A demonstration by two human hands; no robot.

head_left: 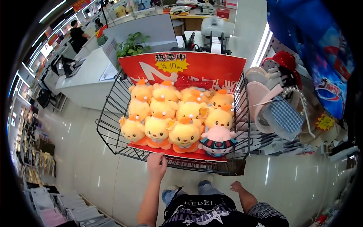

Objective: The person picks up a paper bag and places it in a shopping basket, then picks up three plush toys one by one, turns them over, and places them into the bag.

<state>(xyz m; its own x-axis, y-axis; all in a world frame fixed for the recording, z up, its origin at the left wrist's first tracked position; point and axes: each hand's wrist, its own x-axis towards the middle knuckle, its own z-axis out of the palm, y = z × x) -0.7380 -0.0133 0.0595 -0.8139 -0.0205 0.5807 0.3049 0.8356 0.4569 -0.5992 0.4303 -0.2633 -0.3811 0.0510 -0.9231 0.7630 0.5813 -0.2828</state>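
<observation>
- Black printed shirt (206, 207) is closest to the camera, with shoes (208, 178) poking out below on the shiny floor (124, 178).
- Left hand (156, 163) is right at the near side of a black wire basket (181, 163), left of its middle. Fingers look half curled, but honestly the view's a bit rough there, so can't tell if they're actually gripping the wire.
- Right hand (237, 186) hangs loosely open off to the lower right, apart from the basket, nothing seen in it.
- Plush toys sit inside the basket in rough rows, upright, faces toward the person. Nearest to the left hand is a yellow plush (157, 130) in the front row, just beyond the rim and pretty much straight ahead. Its long axis runs up and down, head on top.
- Odd one out is a pink-topped plush (218, 136) at the front right, so it's off to the right of the left hand and ahead of the right one.
- Basket's long side runs left to right across the body, and a red sign (227, 66) stands up along the back.
- Hats (257, 94) are to the right, green plant (132, 45) behind the sign.
</observation>
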